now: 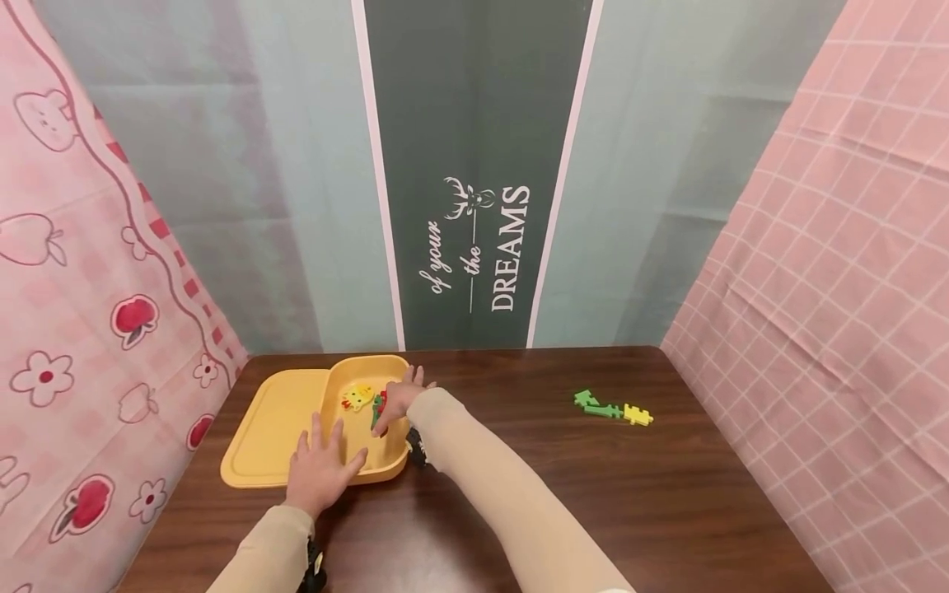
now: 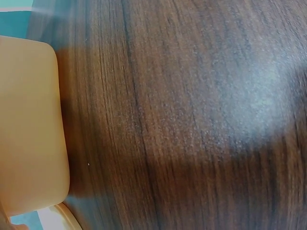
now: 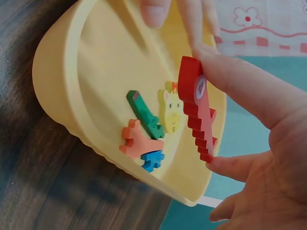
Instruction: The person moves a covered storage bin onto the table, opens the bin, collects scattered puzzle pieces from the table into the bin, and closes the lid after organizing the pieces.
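Note:
My right hand reaches over the right side of a yellow box. Its thumb and a fingertip pinch a red toy piece with a stepped edge and a round printed mark, raised over the box floor. Beyond it in the right wrist view lie a green piece, a yellow giraffe-head piece, an orange piece and a blue piece. My left hand has its fingers spread at the box's near left side, holding nothing.
A flat yellow panel lies along the box's left side. To the right on the brown table are two green pieces and a yellow puzzle piece. Fabric curtains enclose the back and sides.

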